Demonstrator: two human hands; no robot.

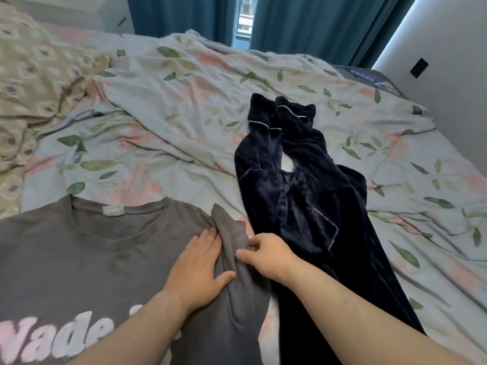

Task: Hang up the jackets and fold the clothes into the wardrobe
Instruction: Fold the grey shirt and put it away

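A grey T-shirt [92, 254] with pale pink lettering lies face up on the bed at the lower left. Its right sleeve [232, 233] is folded in over the body. My left hand [197, 267] presses flat on the shirt beside that fold. My right hand [266, 255] pinches the sleeve's edge between thumb and fingers. A dark navy velvet garment [311, 212] with white piping and a stitched pocket lies lengthwise on the bed just right of the shirt.
The bed is covered by a rumpled floral duvet [184, 101]. A beige patterned blanket [34, 75] is bunched at the left. Teal curtains [316, 19] hang behind the bed, and a grey wall [453, 88] runs along the right side.
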